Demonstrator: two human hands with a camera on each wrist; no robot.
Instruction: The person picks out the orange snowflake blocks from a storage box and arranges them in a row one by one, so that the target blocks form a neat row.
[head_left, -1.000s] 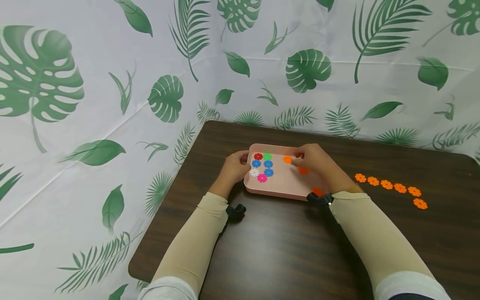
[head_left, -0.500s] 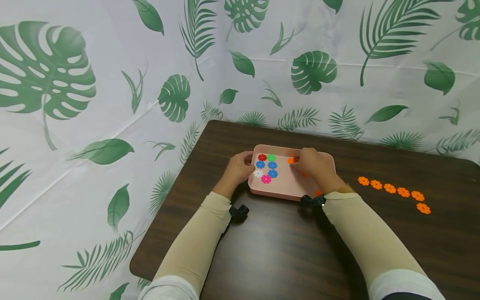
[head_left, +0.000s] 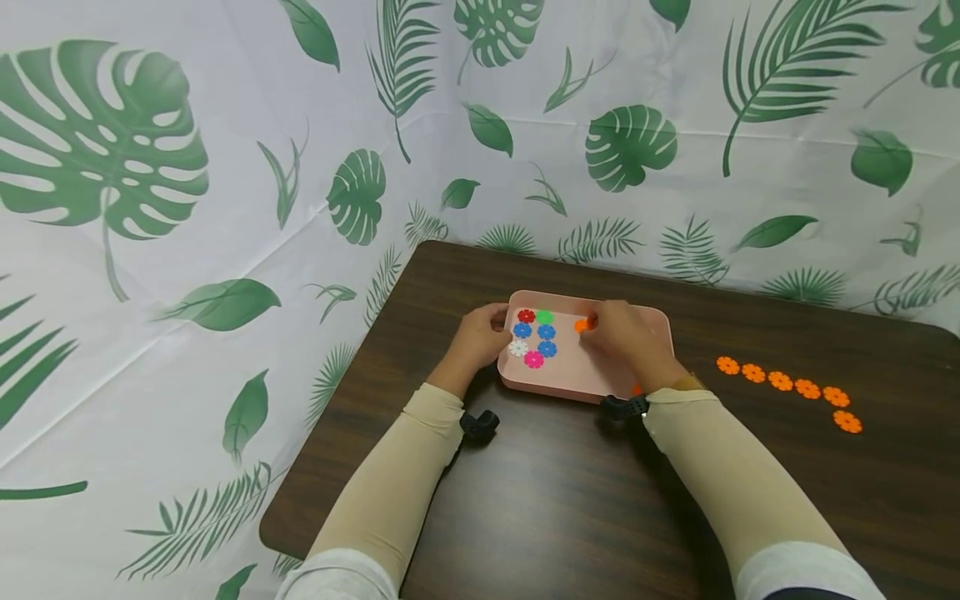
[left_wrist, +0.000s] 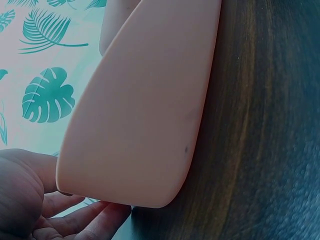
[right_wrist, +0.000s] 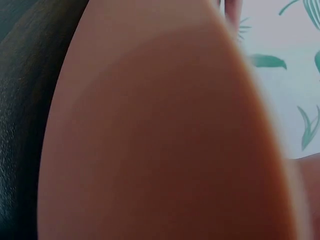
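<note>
My left hand (head_left: 480,337) grips the left end of a shallow pink tray (head_left: 562,385), its thumb over the rim and its fingers on the outside. In the left wrist view, that hand's fingers (left_wrist: 102,220) lie at the tray's corner. Inside the tray my right hand (head_left: 628,337) reaches down and pinches an orange notched disc (head_left: 582,326), partly hidden by the fingertips. Another orange disc (head_left: 637,390) shows below the right wrist. On the tray's left lie red (head_left: 527,317), green, blue, white and pink discs. The tray's wall (right_wrist: 150,125) fills the right wrist view.
Several orange discs (head_left: 781,381) lie in a row on the dark wooden table (head_left: 525,500), right of the tray. One orange disc (head_left: 847,422) sits just below the row's right end. A leaf-patterned cloth (head_left: 300,125) hangs behind and to the left.
My right hand has shifted slightly down within the tray, and its fingertips have closed on the orange disc, which has moved slightly. My left hand keeps its hold; the view has shifted a little.
</note>
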